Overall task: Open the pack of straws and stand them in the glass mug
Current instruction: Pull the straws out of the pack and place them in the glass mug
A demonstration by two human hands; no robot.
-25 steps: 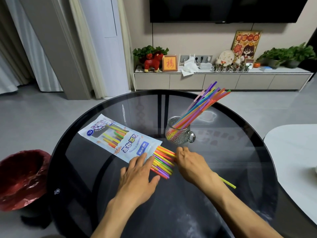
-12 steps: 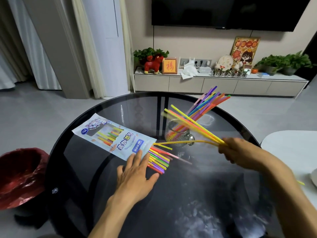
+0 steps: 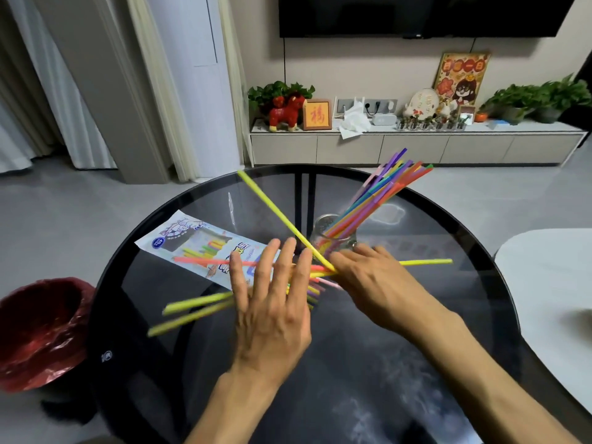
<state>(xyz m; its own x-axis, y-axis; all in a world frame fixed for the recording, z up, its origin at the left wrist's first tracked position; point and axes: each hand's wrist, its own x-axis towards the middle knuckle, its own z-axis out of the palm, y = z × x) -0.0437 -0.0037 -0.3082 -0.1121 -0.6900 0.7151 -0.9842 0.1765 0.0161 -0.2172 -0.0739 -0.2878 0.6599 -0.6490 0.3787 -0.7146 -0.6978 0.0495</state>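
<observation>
Glass, dark and round, is forming the surface (image 3: 400,331) under your hands. Your left hand (image 3: 272,302) is hovering at the centre of the frame with its fingers spread straight, covering the open end of the pack (image 3: 198,248), which is lying flat toward the left of centre with a few straws visible inside through its clear window. Your right hand (image 3: 374,283) is sitting just right of the left one, its fingers curling around a loose fan of straws (image 3: 278,216): one yellow straw is slanting up toward the upper left, another yellow one is sticking out to the right, an orange one is lying across the pack, and two blurred yellow-green ones are pointing toward the lower left. More straw ends are showing between your two hands. The glass mug (image 3: 333,237) is standing just above your right hand, partly hidden by it, and a bundle of straws (image 3: 384,193) in mixed colours is already leaning in it toward the upper right. A red-lined bin (image 3: 38,331) is sitting at the left edge of the frame, and a white table (image 3: 551,283) is showing at the right edge.
</observation>
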